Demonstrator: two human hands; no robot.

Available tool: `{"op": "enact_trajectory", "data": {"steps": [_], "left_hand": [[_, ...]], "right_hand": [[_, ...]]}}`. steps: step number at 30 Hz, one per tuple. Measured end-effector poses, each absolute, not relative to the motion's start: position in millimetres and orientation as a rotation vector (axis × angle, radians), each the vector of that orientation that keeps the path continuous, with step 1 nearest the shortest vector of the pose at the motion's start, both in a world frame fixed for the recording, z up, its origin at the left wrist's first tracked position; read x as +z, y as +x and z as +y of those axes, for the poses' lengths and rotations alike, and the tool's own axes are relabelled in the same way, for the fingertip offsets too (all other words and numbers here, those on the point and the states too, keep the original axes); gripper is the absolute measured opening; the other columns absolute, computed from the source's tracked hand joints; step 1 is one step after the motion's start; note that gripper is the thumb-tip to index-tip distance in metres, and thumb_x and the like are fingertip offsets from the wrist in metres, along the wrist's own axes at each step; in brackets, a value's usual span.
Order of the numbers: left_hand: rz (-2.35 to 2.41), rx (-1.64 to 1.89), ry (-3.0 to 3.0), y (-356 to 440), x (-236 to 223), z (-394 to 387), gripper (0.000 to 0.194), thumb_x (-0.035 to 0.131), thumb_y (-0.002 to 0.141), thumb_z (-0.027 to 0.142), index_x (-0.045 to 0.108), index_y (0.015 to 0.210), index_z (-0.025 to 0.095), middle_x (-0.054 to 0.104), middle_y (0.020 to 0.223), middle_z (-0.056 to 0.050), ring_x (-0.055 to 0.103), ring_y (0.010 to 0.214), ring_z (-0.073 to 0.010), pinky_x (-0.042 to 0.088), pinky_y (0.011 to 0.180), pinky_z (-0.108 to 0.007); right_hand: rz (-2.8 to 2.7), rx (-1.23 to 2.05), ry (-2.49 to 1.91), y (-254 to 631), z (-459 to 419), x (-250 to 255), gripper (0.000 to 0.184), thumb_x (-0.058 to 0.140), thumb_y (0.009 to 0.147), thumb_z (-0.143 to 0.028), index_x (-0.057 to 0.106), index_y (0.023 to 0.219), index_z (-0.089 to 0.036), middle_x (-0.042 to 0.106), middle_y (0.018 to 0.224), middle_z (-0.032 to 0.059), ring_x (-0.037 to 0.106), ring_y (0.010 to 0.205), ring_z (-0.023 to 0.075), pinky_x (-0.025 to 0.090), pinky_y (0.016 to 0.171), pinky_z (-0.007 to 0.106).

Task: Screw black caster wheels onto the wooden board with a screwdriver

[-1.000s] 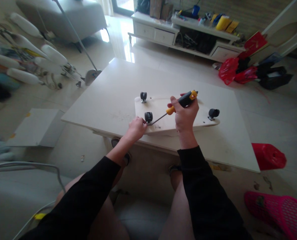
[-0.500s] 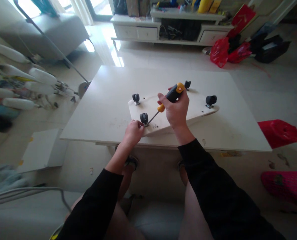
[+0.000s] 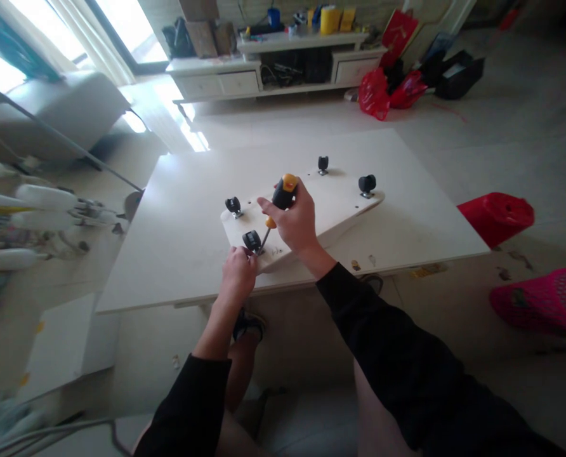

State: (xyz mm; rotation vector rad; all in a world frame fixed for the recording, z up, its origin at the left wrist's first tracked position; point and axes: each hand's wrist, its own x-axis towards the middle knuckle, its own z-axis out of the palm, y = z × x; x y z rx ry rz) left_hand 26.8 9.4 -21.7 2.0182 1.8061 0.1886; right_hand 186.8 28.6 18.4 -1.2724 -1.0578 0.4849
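Note:
My right hand (image 3: 298, 219) is wrapped round the black and yellow handle of a screwdriver (image 3: 283, 194). The tool slants down to the left, its tip at the metal base of the nearest caster (image 3: 251, 240). Against that same base, my left hand (image 3: 240, 271) has its fingers closed on the caster; the fingertips are partly hidden. The caster stands wheel-up on a white board (image 3: 333, 200) with rounded corners. Other black casters stand at its far left (image 3: 233, 205), at the back (image 3: 323, 164) and on the right (image 3: 367, 185). Small dark holes show in the board.
The board rests on a white table (image 3: 169, 254), close to its front edge. Right of the table are a red stool-like object (image 3: 497, 216) and a pink mesh basket (image 3: 544, 298). A white box (image 3: 68, 343) lies on the floor at left. A low cabinet (image 3: 216, 82) stands behind.
The head view has turned, shifting the table and board leftward and tilting them. The screwdriver stands somewhat steeper, its tip still at the same caster base. Both hands keep their hold.

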Motion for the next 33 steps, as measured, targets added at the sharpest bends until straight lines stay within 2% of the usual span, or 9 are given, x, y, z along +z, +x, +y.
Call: {"op": "enact_trajectory", "data": {"steps": [10, 17, 22, 29, 33], "left_hand": [[1.908, 0.112, 2.063, 36, -21, 0, 0.03, 0.044, 0.103, 0.024, 0.066, 0.116, 0.009, 0.065, 0.121, -0.021, 0.065, 0.117, -0.0358, 0.052, 0.098, -0.047], [1.868, 0.279, 1.966, 30, -24, 3, 0.02, 0.054, 0.095, 0.024, 0.071, 0.103, 0.016, 0.07, 0.114, -0.015, 0.069, 0.104, -0.0294, 0.052, 0.094, -0.041], [1.85, 0.317, 1.924, 26, -26, 10, 0.019, 0.056, 0.095, 0.027, 0.073, 0.095, 0.018, 0.074, 0.11, -0.013, 0.071, 0.104, -0.0295, 0.051, 0.094, -0.04], [1.886, 0.139, 2.004, 35, -19, 4, 0.029, 0.048, 0.102, 0.028, 0.069, 0.112, 0.01, 0.068, 0.123, -0.022, 0.067, 0.115, -0.0351, 0.05, 0.097, -0.046], [1.913, 0.117, 2.042, 37, -17, 1, 0.031, 0.047, 0.103, 0.028, 0.066, 0.117, 0.008, 0.067, 0.123, -0.022, 0.067, 0.116, -0.0356, 0.05, 0.097, -0.046]], "right_hand": [[-1.045, 0.462, -1.321, 184, 20, 32, 0.037, 0.083, 0.079, -0.042, 0.054, 0.093, -0.025, 0.064, 0.084, -0.005, 0.061, 0.076, 0.0123, 0.055, 0.078, 0.034], [-1.1, 0.452, -1.27, 183, 18, 29, 0.042, 0.084, 0.077, -0.049, 0.053, 0.093, -0.026, 0.068, 0.092, -0.0022, 0.061, 0.079, 0.0133, 0.053, 0.079, 0.033], [-1.128, 0.479, -1.274, 181, 16, 32, 0.038, 0.081, 0.08, -0.048, 0.052, 0.092, -0.026, 0.066, 0.088, -0.003, 0.058, 0.075, 0.0129, 0.052, 0.075, 0.033], [-1.155, 0.486, -1.27, 181, 16, 34, 0.038, 0.082, 0.08, -0.046, 0.052, 0.093, -0.027, 0.063, 0.085, -0.0043, 0.057, 0.075, 0.0128, 0.051, 0.077, 0.033], [-1.15, 0.491, -1.25, 181, 16, 34, 0.037, 0.082, 0.08, -0.045, 0.052, 0.092, -0.027, 0.063, 0.083, -0.0049, 0.057, 0.074, 0.0124, 0.05, 0.075, 0.032]]}}
